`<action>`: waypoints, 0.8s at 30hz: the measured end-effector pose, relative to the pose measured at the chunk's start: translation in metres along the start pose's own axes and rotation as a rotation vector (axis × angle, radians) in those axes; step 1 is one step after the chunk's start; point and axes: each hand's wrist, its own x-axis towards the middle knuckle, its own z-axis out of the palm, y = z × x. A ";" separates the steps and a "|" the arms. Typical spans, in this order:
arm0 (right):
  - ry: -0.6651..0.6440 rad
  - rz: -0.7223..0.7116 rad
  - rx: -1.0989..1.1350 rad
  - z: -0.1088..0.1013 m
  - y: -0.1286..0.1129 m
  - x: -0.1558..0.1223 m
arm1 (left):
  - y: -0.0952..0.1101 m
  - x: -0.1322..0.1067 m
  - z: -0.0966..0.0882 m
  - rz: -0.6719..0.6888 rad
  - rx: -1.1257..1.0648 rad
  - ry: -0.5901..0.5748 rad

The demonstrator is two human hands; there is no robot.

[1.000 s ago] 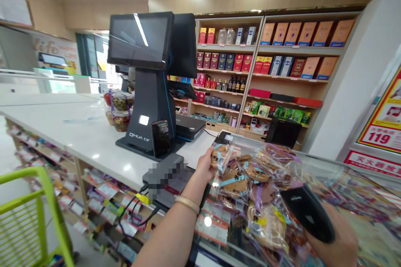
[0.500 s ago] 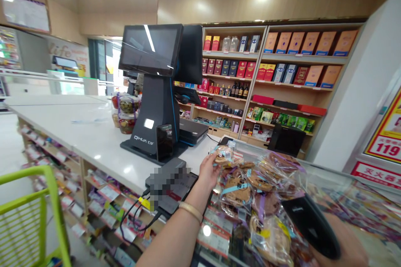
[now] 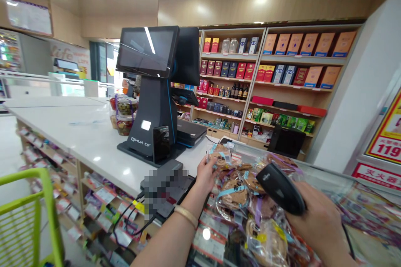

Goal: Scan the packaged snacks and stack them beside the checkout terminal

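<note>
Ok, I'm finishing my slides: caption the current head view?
Left hand holds a bagged snack; right hand holds a black scanner near piled packets.

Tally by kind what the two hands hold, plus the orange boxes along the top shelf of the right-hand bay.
Black handheld scanner, in the right hand: 1
Clear-wrapped packet, in the left hand: 1
Orange boxes: 6
Total: 8
</note>
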 end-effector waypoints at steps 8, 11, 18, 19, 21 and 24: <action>-0.024 0.038 0.049 0.010 -0.023 -0.017 | 0.004 -0.003 0.005 0.138 0.121 -0.013; -0.109 0.112 0.078 0.009 -0.028 -0.015 | 0.004 -0.006 0.009 0.194 0.143 -0.058; -0.188 0.135 0.150 0.013 -0.035 -0.012 | 0.002 -0.010 0.011 0.264 0.158 -0.143; -0.193 0.139 0.149 0.013 -0.035 -0.012 | 0.002 -0.010 0.012 0.266 0.158 -0.144; -0.205 0.154 0.144 0.012 -0.037 -0.011 | 0.002 -0.010 0.012 0.269 0.153 -0.149; -0.215 0.177 0.142 0.011 -0.039 -0.009 | 0.003 -0.010 0.011 0.270 0.136 -0.166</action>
